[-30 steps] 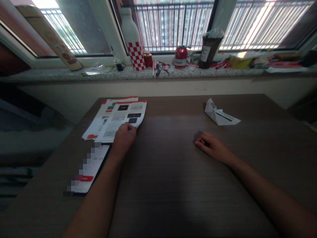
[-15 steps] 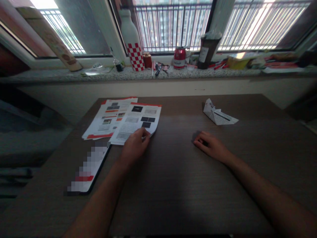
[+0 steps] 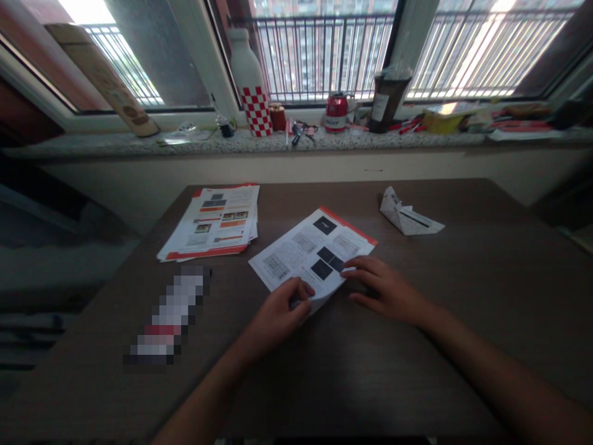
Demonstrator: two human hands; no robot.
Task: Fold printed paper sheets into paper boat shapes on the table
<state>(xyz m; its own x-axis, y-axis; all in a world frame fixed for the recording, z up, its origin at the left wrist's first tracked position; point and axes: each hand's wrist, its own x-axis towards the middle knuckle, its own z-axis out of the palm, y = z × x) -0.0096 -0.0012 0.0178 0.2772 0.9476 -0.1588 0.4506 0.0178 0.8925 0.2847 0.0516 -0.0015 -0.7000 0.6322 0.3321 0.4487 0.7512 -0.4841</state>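
A printed sheet of paper (image 3: 303, 247) with an orange band and dark pictures lies slanted across the middle of the table. My left hand (image 3: 287, 306) pinches its near edge, where the paper lifts and curls a little. At the sheet's right edge is my right hand (image 3: 380, 284), fingers stretched and spread, the tips touching or just over the paper. Farther back on the right sits a folded paper shape (image 3: 407, 217), printed with text. To the left rests a stack of similar printed sheets (image 3: 213, 216).
A phone-like flat object (image 3: 169, 318), blurred out by pixels, lies at the table's left. Along the granite windowsill (image 3: 185, 143) stand a checkered bottle (image 3: 254, 93), a red can (image 3: 336, 114), a dark cup (image 3: 388, 102) and small clutter. The brown table (image 3: 347, 383) runs to the wall.
My left hand has drawn the top sheet off the stack, rightward and nearer, turning it. My right hand has opened its curled fingers and come left to the sheet's edge.
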